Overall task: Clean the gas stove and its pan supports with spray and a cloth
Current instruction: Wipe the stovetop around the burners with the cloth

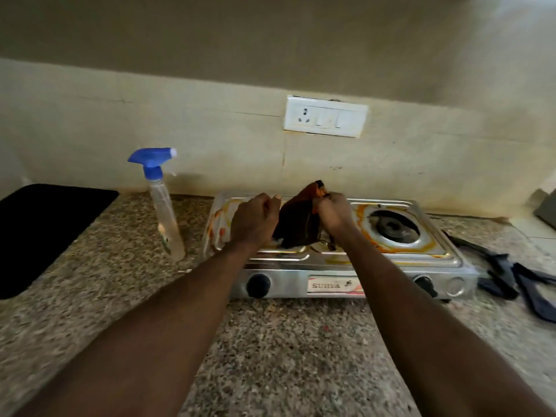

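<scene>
**Mia:** What did the cloth [301, 224] look like?

**Tom:** It was dark brown, with an orange bit at the top. It was all crumpled.

**Mia:** Which way did it go?

**Tom:** It was long from top to bottom, and it leaned. The top end stuck up by the fingers of the right hand [334, 213]. The bottom end went down and to the left, onto the stove [288, 276].

**Mia:** Who held it?

**Tom:** The right hand's fingers pinched the top of it. The left hand [255, 221] was just beside it, on the other side, with its fingers curled in. I could not tell if they held the cloth or only sat next to it.

**Mia:** And the stove?

**Tom:** It was shiny steel with orange stains. It lay under both hands, long from left to right. Its knobs [258, 285] faced the person. A bare burner [392, 228] sat just right of the right fingers.

**Mia:** What else was there?

**Tom:** A clear spray bottle [165, 212] with a blue top stood well left of the left fingers, its nozzle pointing right. The dark pan supports [508, 278] lay far right of the right fingers, on the speckled counter [285, 341].
</scene>
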